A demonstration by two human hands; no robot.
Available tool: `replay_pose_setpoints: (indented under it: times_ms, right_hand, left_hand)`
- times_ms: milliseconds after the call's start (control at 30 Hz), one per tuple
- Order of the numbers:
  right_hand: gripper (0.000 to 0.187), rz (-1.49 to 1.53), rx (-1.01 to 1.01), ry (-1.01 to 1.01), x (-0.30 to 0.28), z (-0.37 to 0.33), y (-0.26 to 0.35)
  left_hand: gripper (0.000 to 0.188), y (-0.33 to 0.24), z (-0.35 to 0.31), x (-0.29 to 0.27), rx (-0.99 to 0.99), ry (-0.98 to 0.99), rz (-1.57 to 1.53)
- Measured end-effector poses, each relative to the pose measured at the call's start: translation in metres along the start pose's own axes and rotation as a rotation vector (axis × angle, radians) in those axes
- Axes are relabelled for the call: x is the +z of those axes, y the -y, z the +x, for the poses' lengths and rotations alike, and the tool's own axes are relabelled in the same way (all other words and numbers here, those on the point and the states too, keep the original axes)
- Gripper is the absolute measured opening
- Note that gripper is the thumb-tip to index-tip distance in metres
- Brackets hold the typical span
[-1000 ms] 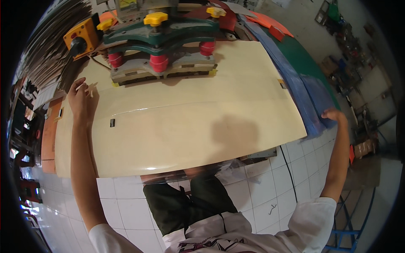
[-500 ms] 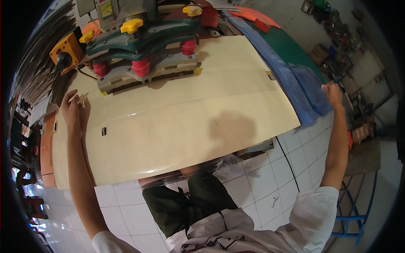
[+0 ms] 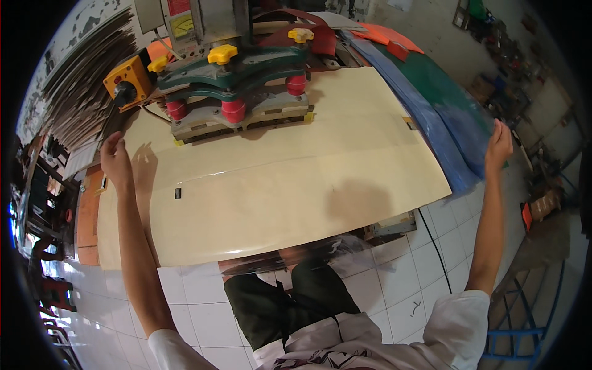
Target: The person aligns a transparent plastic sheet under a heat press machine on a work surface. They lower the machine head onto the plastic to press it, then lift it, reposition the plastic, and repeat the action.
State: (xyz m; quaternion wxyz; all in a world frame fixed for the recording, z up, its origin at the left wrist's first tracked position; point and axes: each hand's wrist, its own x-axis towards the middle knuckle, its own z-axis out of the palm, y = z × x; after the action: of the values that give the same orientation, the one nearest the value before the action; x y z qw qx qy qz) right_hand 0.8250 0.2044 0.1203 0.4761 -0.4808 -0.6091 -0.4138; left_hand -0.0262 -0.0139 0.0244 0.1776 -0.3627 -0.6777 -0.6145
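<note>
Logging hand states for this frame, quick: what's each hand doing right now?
Left hand: open, lying flat on the cream sheet near its left edge.
Right hand: at the blue sheet on the right; grip cannot be told.

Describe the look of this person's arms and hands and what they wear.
Both arms are bare from the short sleeves down. The left hand and the right hand wear no gloves; no ring, watch or band is visible. The white T-shirt has short sleeves at each shoulder and a dark print on its front. Dark green trousers show below.
</note>
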Motion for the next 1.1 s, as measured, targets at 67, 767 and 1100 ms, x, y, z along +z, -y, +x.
replay_pose_setpoints:
  times_ms: [67,767,1100]
  right_hand:
    - [0.017,0.157,0.178,-0.008,-0.014,-0.013,0.040]
    - [0.040,1.676,0.213,0.655,-0.243,-0.198,0.385]
    - [0.024,1.883,-0.025,0.914,-0.229,-0.194,0.368]
  left_hand:
    - [0.025,0.000,0.020,-0.026,-0.053,-0.056,-0.128]
    - [0.065,-0.219,-0.316,-0.116,-0.596,1.088,-1.052]
    - [0.046,-0.222,-0.314,-0.127,-0.576,0.882,-0.823]
